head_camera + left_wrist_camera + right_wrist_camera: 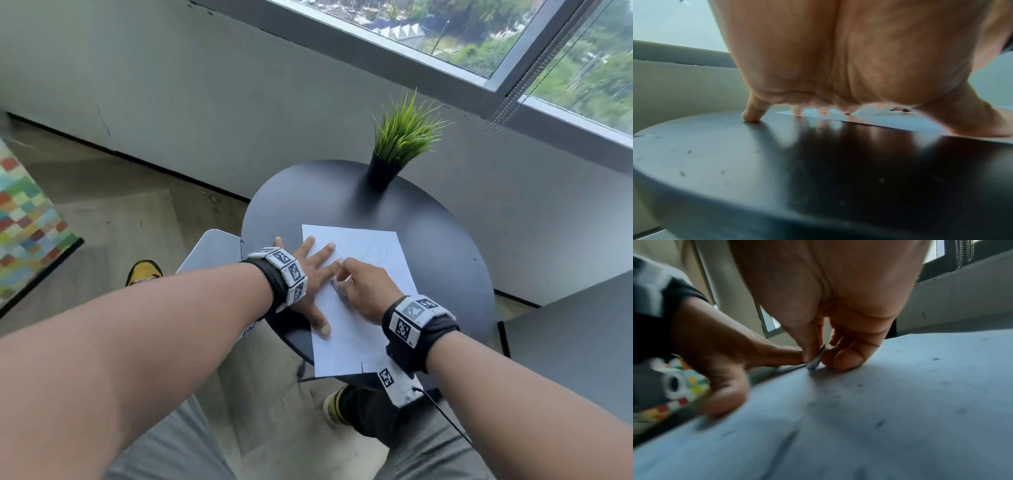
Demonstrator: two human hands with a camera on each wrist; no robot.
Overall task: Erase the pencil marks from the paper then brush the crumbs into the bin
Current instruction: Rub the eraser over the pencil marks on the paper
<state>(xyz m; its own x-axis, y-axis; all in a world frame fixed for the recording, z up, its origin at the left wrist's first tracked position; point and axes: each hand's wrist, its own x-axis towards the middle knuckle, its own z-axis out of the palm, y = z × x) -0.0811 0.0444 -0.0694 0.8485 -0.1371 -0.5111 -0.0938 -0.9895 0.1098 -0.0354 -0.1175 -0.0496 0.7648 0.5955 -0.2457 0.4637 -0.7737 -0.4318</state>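
Note:
A white paper (pixel 363 346) lies on the round black table (pixel 308 198), its near corner hanging over the edge. My left hand (pixel 308 274) lies flat with spread fingers on the paper's left edge, the little finger (pixel 752 113) on the bare table. My right hand (pixel 363 287) pinches a small pale eraser (pixel 340 286) and presses it on the paper beside the left fingertips. In the right wrist view the eraser (pixel 816 360) stands edge-down between thumb and fingers. Faint pencil lines (pixel 785 446) and dark crumbs (pixel 879 423) show on the sheet.
A potted green plant (pixel 400 144) stands at the table's far side. A light grey rounded object (pixel 212 250) sits low beside the table's left edge; I cannot tell what it is. A grey surface (pixel 565 335) lies to the right, under the window wall.

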